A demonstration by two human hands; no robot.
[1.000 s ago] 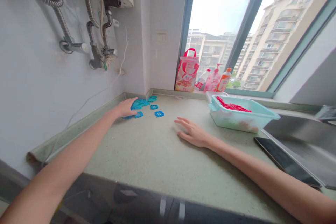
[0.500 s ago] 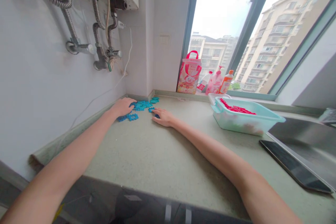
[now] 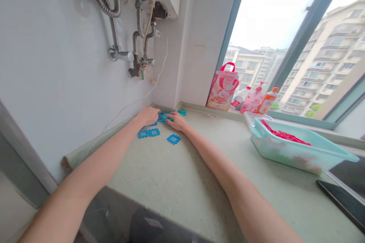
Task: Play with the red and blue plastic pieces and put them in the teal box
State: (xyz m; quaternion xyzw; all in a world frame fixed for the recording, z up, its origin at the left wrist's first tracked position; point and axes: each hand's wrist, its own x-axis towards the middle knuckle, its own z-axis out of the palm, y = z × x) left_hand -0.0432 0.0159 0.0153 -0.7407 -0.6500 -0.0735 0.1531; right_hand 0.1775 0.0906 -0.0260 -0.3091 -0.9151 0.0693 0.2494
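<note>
At the far corner of the countertop lies a pile of blue, toothed square plastic building pieces (image 3: 163, 118). My left hand (image 3: 148, 115) is at the pile's left side, its fingers bent down and closed on a blue piece at the edge, partly hidden. From the right, my right hand (image 3: 177, 121) reaches over the pile with fingers stretched out and touching it. Nearer to me, two blue pieces (image 3: 148, 133) lie flat side by side. A single blue piece (image 3: 173, 139) rests in front of my right hand. Behind that hand is a teal piece (image 3: 182, 112).
A pale turquoise tub (image 3: 288, 155) with red pieces (image 3: 285, 135) stands on the right. Beside it lies a black phone-like slab (image 3: 342, 201) near the sink. A pink bag (image 3: 223, 91) and several bottles line the windowsill. Metal hoses (image 3: 114, 30) hang above the left wall's edge.
The view has swung left. My right hand has moved from a blue piece on the near side to the pile; that piece now lies uncovered. My left hand stays at the pile, fingers more bent.
</note>
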